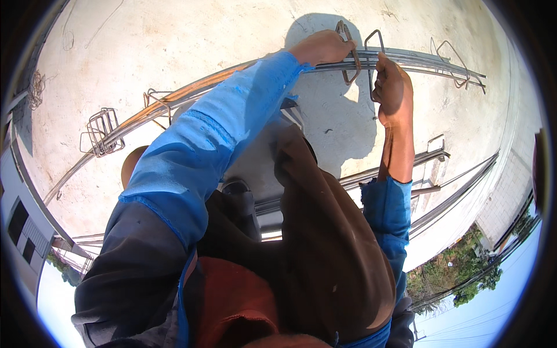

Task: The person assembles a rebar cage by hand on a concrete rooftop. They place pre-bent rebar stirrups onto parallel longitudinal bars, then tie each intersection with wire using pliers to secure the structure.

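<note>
Head view: both hands [325, 47] [393, 87] grip stirrups [348, 52] on rebar bundle [423, 61], bare concrete [174, 46] around

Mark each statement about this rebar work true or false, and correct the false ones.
1. The left hand grips a stirrup on the rebar bundle. True.
2. The right hand is resting on the person's knee. False: it is up at the bundle, beside a second stirrup.
3. The bundle lies over a concrete floor. True.
4. Both sleeves are red. False: the sleeves are blue.
5. More stirrups are bunched at the bundle's left end. True.
</note>
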`<state>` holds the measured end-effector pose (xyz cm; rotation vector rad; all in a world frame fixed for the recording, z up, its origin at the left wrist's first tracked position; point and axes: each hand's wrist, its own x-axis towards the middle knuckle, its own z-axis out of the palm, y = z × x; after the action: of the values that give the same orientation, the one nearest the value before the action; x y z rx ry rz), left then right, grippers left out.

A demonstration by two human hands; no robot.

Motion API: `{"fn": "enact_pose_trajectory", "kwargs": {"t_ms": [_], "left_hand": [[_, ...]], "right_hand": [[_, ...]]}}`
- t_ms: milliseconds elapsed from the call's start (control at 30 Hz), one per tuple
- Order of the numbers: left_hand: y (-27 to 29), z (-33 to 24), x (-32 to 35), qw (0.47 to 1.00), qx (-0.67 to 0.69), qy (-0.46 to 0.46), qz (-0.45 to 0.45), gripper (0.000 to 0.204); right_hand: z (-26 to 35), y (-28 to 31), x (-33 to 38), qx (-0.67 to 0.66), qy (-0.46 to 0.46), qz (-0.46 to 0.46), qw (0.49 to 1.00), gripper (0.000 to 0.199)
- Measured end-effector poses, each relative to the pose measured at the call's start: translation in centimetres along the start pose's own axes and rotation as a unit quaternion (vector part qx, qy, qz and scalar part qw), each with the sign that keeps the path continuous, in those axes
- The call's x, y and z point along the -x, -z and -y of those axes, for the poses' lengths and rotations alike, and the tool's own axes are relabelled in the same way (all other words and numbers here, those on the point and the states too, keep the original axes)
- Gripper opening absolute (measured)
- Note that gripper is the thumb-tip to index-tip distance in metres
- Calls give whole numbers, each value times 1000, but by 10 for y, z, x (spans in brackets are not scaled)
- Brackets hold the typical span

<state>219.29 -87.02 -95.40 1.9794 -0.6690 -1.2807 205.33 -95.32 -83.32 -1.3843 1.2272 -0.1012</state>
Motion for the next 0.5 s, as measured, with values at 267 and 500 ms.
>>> {"fn": "enact_pose_trajectory", "kwargs": {"t_ms": [267, 500], "left_hand": [[62, 40, 56, 997, -68, 17, 12, 47], [159, 89, 175, 963, -217, 155, 40, 44]], "right_hand": [[-9, 6, -5, -26, 0, 7, 1000, 29], [-13, 4, -9, -33, 0, 27, 999, 29]]}}
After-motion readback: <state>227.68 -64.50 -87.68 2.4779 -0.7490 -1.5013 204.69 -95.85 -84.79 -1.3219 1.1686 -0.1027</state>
